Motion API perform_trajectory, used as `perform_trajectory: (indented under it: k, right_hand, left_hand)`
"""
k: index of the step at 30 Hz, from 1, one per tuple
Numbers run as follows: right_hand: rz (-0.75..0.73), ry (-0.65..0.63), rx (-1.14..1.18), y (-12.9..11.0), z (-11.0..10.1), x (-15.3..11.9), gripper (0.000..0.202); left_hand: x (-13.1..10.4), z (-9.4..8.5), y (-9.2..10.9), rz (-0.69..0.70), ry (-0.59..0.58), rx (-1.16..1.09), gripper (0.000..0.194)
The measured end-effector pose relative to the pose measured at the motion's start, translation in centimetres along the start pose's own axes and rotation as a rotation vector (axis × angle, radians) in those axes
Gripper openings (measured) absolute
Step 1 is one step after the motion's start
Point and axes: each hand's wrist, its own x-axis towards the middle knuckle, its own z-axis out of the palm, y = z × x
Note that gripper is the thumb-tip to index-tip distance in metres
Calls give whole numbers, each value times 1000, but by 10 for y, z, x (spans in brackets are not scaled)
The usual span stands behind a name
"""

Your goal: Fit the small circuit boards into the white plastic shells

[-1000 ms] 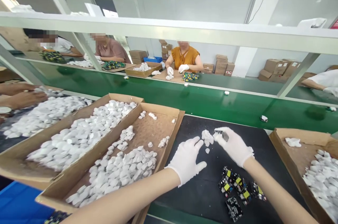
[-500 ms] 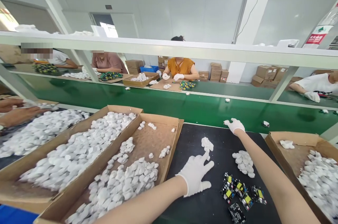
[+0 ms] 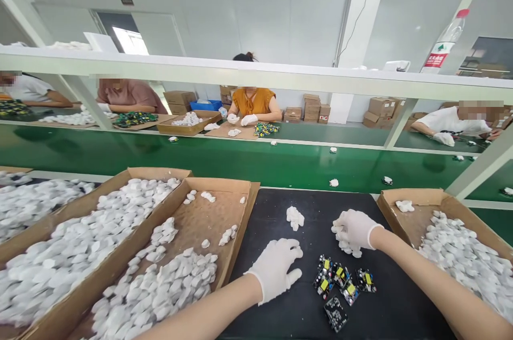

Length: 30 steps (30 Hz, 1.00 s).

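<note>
One hand (image 3: 276,270), the left, is loosely spread; the right hand (image 3: 355,228) curls over white pieces (image 3: 351,249) (whether clamped, I cannot tell).

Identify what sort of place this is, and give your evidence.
Most likely an electronics assembly workshop: circuit boards lie on a black mat, a long green belt stretches beyond it, and a person in white gloves faces it.

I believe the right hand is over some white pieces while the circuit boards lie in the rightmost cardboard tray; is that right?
Not quite: the head view shows the circuit boards on the black mat, not in that cardboard tray; the right hand is over some white pieces.
</note>
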Motion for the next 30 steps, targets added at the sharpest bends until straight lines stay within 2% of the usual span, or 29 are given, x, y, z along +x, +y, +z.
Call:
perform_trajectory:
  k: [7,14,17,23,30]
  right_hand:
    - [-62,25,-244,-13,7,-5,15]
    - [-173,97,-361,-10,13,-14,19]
    - [-194,88,-375,-9,14,-12,21]
    - [-157,81,-291,-7,19,-6,22]
    - [37,71,30,-2,16,-12,30]
  left_hand:
    - [-3,-1,-2,8,-16,-10,35]
    - [-6,-4,-2,12,-66,0,39]
    - [-8,-6,0,16,-74,-2,38]
    - [-9,-8,0,33,-65,-23,37]
    - [-9,-6,-1,1,10,-106,38]
